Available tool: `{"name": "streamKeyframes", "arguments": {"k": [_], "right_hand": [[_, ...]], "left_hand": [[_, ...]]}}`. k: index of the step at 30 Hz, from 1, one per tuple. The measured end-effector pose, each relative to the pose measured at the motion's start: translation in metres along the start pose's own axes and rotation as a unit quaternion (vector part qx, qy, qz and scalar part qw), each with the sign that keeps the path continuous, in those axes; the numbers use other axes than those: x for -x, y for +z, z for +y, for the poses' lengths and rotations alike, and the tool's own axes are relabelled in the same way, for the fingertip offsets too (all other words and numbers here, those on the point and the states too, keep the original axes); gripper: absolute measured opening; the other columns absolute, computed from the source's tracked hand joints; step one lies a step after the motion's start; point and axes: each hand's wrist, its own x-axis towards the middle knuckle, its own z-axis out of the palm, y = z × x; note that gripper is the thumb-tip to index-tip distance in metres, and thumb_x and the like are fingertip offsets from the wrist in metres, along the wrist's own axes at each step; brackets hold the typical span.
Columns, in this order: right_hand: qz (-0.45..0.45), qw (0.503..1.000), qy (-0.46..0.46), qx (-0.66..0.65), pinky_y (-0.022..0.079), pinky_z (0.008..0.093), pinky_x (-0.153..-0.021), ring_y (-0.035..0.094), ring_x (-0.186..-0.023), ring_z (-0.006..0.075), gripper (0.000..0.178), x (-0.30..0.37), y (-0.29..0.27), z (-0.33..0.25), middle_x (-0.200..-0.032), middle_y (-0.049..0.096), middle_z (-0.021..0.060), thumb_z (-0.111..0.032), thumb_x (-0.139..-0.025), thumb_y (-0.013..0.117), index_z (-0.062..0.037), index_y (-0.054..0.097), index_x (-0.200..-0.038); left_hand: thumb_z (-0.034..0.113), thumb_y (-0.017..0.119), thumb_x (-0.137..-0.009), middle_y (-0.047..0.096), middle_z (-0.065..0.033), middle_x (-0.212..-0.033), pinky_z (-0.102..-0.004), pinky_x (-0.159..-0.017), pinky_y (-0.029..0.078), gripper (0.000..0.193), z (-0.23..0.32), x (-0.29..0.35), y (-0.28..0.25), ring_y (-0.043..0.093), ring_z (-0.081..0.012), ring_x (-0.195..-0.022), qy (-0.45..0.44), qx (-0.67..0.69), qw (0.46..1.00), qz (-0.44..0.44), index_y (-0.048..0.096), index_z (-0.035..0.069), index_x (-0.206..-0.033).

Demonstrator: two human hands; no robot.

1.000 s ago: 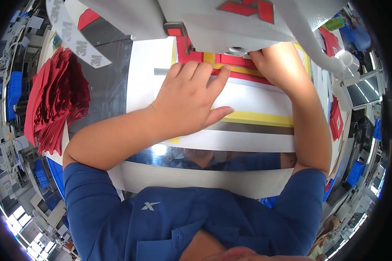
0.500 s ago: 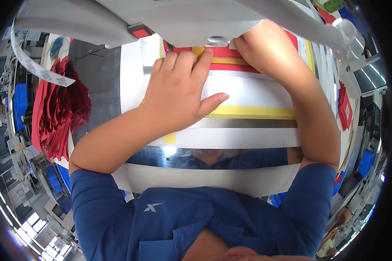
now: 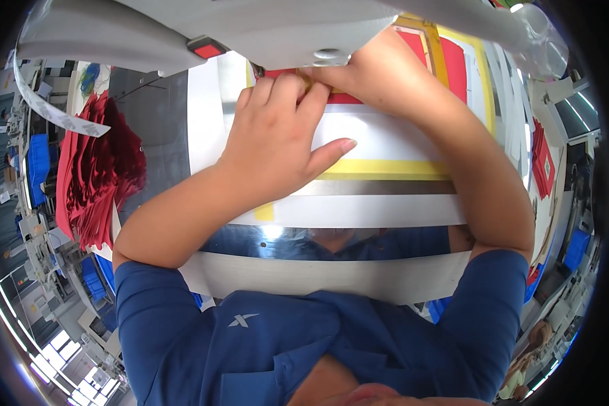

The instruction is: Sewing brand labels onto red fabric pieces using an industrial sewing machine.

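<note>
Under the grey machine head (image 3: pixel 277 34), my left hand (image 3: pixel 271 132) rests palm down, its thumb stretched out over white sheeting and its bent fingers at the near edge of a red fabric piece (image 3: pixel 345 99). My right hand (image 3: pixel 379 74) reaches in from the right, fingertips closed together beside my left index finger. Whatever they pinch, if anything, is hidden by the fingers and the machine head. Beyond my right wrist, a yellow-edged frame (image 3: pixel 440 57) stands at a slant over more red fabric (image 3: pixel 457 71).
A thick stack of red fabric pieces (image 3: pixel 91 176) hangs at the left, by a dark metal plate (image 3: pixel 149 128). A white printed tape (image 3: pixel 61 118) dangles from the machine. More red pieces (image 3: pixel 541 159) lie at the far right. A shiny metal strip (image 3: pixel 284 242) crosses in front of me.
My right hand has moved left to meet my left fingertips. The yellow strip that lay across the red fabric is mostly out of sight, and a slanted yellow frame shows at right. My left hand barely moved.
</note>
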Motion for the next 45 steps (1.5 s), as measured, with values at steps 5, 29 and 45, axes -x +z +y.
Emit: {"name": "streamKeyframes", "arguments": {"k": [5,29,45], "right_hand": [[-0.138,0.978,0.149,-0.043,0.057,0.0448,-0.086,0.074,-0.092,0.0354,0.019,-0.012,-0.019,0.0,-0.095,0.077,0.018,-0.018,-0.089,0.08,-0.0051,0.083,-0.102],[0.056,0.992,-0.052,0.104,0.056,0.045,-0.095,0.073,-0.104,0.0367,0.027,0.011,-0.008,0.032,-0.112,0.078,0.0207,-0.02,-0.103,0.067,-0.0026,0.077,-0.12],[0.016,0.955,-0.144,0.26,0.043,0.0489,-0.116,0.06,-0.129,0.0307,0.029,0.008,-0.009,0.032,-0.131,0.069,0.0132,-0.022,-0.103,0.059,-0.0028,0.08,-0.107]], "left_hand": [[0.053,0.076,-0.096,0.054,-0.0138,-0.113,-0.0461,-0.093,0.042,0.075,0.0,0.001,-0.003,0.051,-0.0332,-0.104,-0.017,-0.01,1.0,-0.014,0.061,0.001,-0.147],[0.057,0.078,-0.092,0.059,-0.0132,-0.111,-0.0451,-0.092,0.047,0.08,-0.001,-0.006,-0.007,0.059,-0.0316,-0.101,-0.001,-0.081,0.996,-0.035,0.063,0.002,-0.149],[0.052,0.088,-0.084,0.057,-0.0145,-0.112,-0.0455,-0.092,0.046,0.083,-0.009,-0.004,-0.012,0.057,-0.0318,-0.102,-0.003,-0.02,0.998,-0.055,0.065,0.001,-0.145]]}}
